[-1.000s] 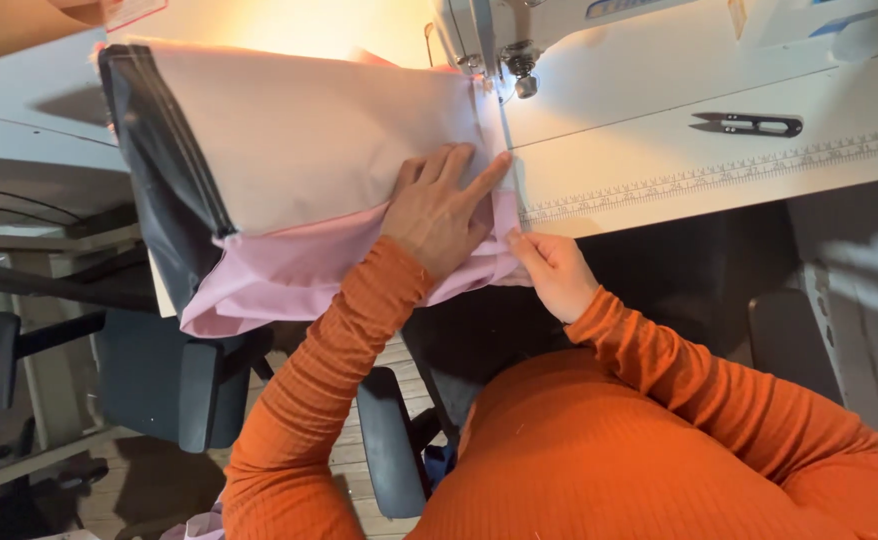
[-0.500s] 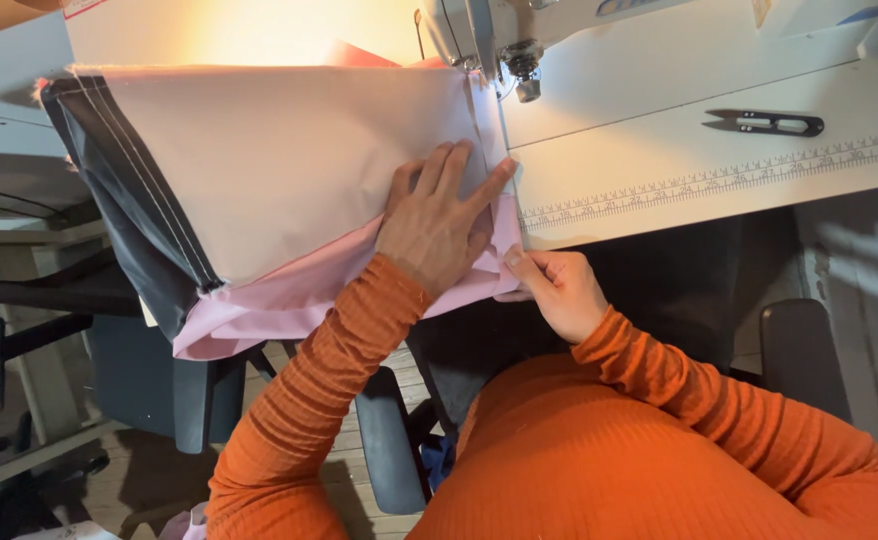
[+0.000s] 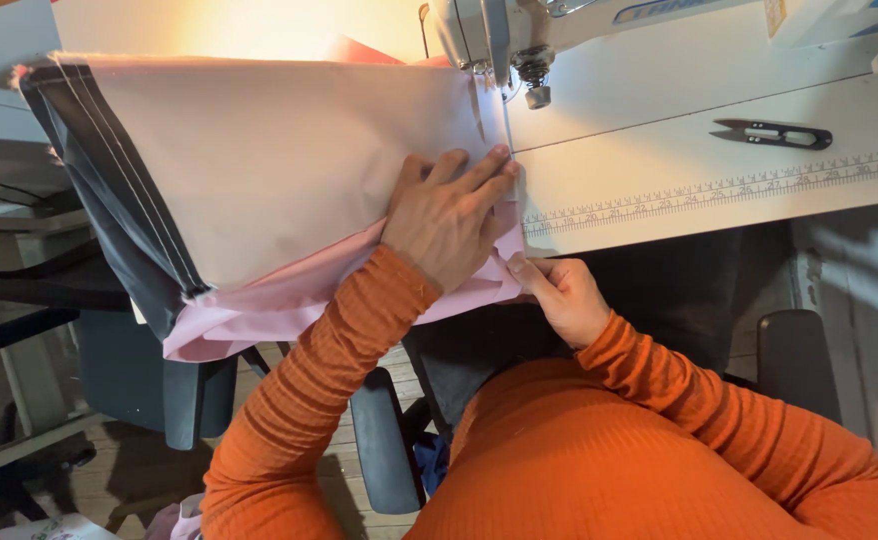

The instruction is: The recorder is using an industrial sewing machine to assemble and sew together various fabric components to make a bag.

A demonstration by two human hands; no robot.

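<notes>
Left hand [image 3: 449, 215] lies flat and spread on limp, light fabric [image 3: 279, 160]; right hand [image 3: 559, 295], at five o'clock, pinches its edge below the needle [image 3: 536, 85]. Best held by the edges.

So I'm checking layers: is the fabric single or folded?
Layered: cream fabric lies over pink fabric, whose edge shows beneath; left hand presses flat.

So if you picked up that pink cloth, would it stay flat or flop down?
Probably flop: the pink cloth already sags in soft folds over the table edge. It looks thin and light, bunching where the right hand pinches it. It may slide easily, which could be why the left hand lies flat on it.
</notes>
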